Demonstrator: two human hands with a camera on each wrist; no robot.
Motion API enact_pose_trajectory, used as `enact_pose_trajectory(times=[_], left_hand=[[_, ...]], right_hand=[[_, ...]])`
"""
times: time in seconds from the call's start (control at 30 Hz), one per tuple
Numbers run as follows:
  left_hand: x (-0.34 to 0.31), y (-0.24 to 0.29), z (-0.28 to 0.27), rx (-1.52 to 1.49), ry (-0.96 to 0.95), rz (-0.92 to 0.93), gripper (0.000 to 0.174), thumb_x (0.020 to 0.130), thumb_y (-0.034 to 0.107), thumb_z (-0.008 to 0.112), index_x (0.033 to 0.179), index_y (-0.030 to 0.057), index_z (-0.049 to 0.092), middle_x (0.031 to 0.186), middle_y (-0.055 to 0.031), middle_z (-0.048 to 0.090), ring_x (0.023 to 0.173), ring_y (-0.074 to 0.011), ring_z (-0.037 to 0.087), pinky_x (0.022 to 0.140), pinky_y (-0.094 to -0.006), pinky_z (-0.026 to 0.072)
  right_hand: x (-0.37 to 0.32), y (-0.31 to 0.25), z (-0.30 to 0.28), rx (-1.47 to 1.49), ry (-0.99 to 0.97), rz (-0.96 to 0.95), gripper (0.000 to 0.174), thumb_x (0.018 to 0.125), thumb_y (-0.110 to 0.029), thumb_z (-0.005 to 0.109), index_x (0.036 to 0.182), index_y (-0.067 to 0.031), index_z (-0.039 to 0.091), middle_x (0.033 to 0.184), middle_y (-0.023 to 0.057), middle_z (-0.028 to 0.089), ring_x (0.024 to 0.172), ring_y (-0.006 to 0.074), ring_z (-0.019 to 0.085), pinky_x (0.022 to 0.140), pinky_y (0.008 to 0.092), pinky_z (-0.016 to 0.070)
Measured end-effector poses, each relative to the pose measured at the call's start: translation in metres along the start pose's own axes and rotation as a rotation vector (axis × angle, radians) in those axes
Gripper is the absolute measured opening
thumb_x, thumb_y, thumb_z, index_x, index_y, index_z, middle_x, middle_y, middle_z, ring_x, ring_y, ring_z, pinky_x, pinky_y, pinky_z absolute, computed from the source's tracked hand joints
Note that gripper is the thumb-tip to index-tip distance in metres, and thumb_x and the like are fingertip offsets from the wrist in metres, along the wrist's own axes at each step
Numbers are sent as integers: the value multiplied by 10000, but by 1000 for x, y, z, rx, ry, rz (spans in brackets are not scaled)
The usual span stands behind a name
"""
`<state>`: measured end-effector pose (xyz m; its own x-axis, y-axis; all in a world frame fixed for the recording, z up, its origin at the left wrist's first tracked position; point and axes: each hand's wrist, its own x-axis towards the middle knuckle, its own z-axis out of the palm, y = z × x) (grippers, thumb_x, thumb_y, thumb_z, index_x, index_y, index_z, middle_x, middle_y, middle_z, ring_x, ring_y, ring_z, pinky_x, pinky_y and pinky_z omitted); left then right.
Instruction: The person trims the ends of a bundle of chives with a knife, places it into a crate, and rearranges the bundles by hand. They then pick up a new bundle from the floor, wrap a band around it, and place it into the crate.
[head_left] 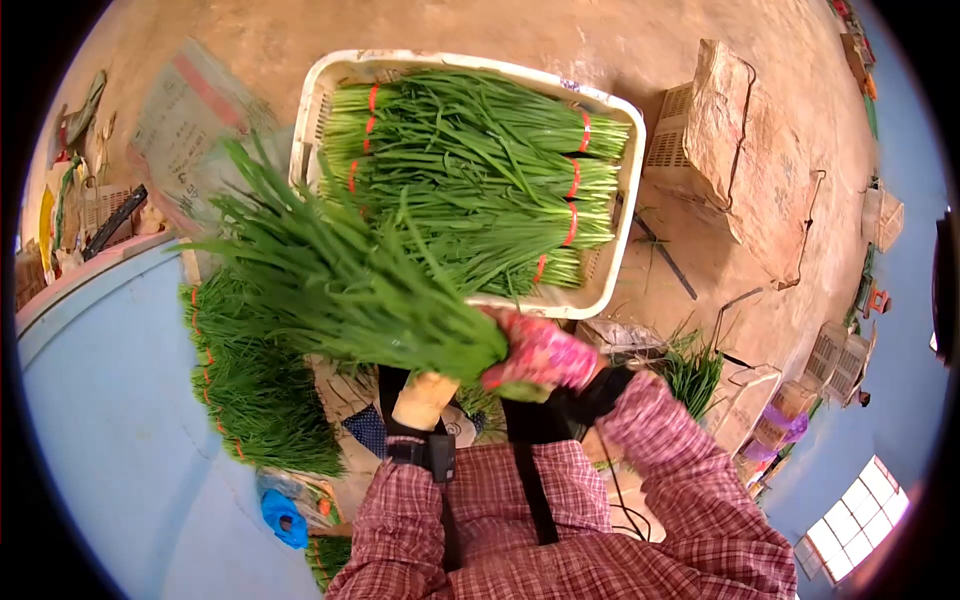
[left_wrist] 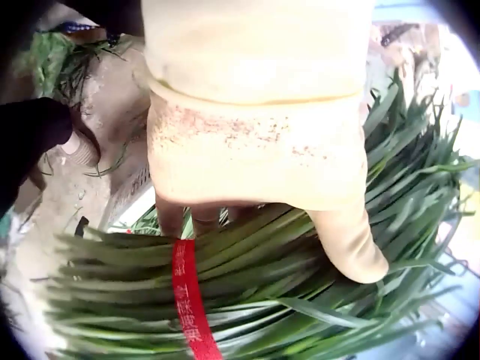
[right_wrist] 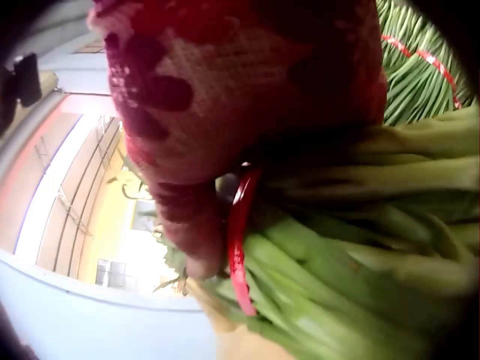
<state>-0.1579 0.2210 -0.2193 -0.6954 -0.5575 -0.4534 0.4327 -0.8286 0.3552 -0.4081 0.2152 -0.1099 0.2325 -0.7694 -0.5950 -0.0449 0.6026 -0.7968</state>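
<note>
A large bundle of long green leafy stalks (head_left: 350,290) is held up in front of the body, leaves pointing up and left. The right hand (head_left: 545,350), in a pink-red floral glove, grips its stem end; in the right wrist view the thumb (right_wrist: 196,247) lies beside a red band (right_wrist: 238,247) round the stalks. The left hand (head_left: 425,400), in a cream glove, is at the bundle's underside. In the left wrist view this hand (left_wrist: 259,157) holds the bundle (left_wrist: 262,262), thumb on one side and fingers partly hidden behind, near a printed red band (left_wrist: 191,300).
A white crate (head_left: 632,225) holds rows of red-banded bundles just beyond the hands. More banded bundles (head_left: 260,380) lie at left beside a blue surface (head_left: 110,400). A paper-covered crate (head_left: 715,140) stands at right, loose stalks (head_left: 692,378) nearer the body. A blue bag (head_left: 284,518) lies lower left.
</note>
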Motion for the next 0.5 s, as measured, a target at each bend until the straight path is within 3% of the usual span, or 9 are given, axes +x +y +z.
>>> enact_pose_trajectory(times=[0.07,0.13,0.17,0.2,0.27,0.37,0.4,0.47,0.5], left_hand=[[-4,2,15,156,38,-169,604,1010,238,619,1549,121,373,1585,-89,401,1449,-241,388,1193,-462,344],[12,-20,6,509,-74,-189,596,1021,235,606,1548,104,360,1570,-82,420,1423,-229,414,1199,-446,335],[24,-27,14,521,-53,-187,589,1024,238,606,1538,82,365,1555,-90,434,1401,-236,437,1199,-443,338],[40,-29,27,482,-12,-190,583,1028,242,607,1528,60,370,1541,-98,448,1378,-243,460,1200,-440,342],[54,-22,65,178,129,-216,565,1045,253,584,1507,3,375,1501,-133,479,1338,-261,492,1210,-436,333],[73,-60,17,166,180,-349,520,1050,276,568,1432,-46,425,1422,-158,518,1325,-275,489,1220,-420,324],[75,-77,-8,52,157,-306,495,1039,258,586,1407,-41,443,1404,-149,525,1329,-272,482,1215,-419,333],[70,-105,-47,-174,116,-219,445,1017,222,622,1356,-30,481,1366,-130,540,1336,-265,469,1207,-417,352],[71,-103,-41,-114,180,-179,433,978,165,662,1327,-26,491,1349,-130,542,1355,-286,450,1200,-454,361]], right_hand=[[0,-9,-37,145,-100,102,895,711,-98,877,1486,-12,438,1304,173,646,1218,249,606,1051,372,491],[3,-27,-66,-123,-112,242,878,722,-127,873,1482,-15,448,1271,164,675,1195,243,624,1027,367,500],[5,-10,-77,-297,-78,164,860,720,-152,875,1466,-11,469,1277,161,679,1175,257,641,999,368,511],[9,12,-86,-319,-46,35,856,707,-150,879,1451,-4,483,1260,164,687,1144,273,662,975,364,517],[17,18,-102,-338,-79,126,836,704,-152,874,1437,-4,498,1234,186,691,1126,282,672,964,369,517],[20,44,-111,-421,-18,116,813,701,-150,856,1424,-14,512,1198,204,694,1122,302,671,955,377,518],[22,57,-112,-429,-8,134,812,697,-152,854,1422,-17,515,1195,207,693,1123,310,669,957,382,517],[24,95,-109,-567,71,-4,836,654,-180,868,1407,-37,535,1206,231,668,1156,385,622,980,441,503],[24,113,-105,-574,96,-3,852,647,-184,875,1413,-41,531,1211,233,657,1153,401,614,976,454,503]])
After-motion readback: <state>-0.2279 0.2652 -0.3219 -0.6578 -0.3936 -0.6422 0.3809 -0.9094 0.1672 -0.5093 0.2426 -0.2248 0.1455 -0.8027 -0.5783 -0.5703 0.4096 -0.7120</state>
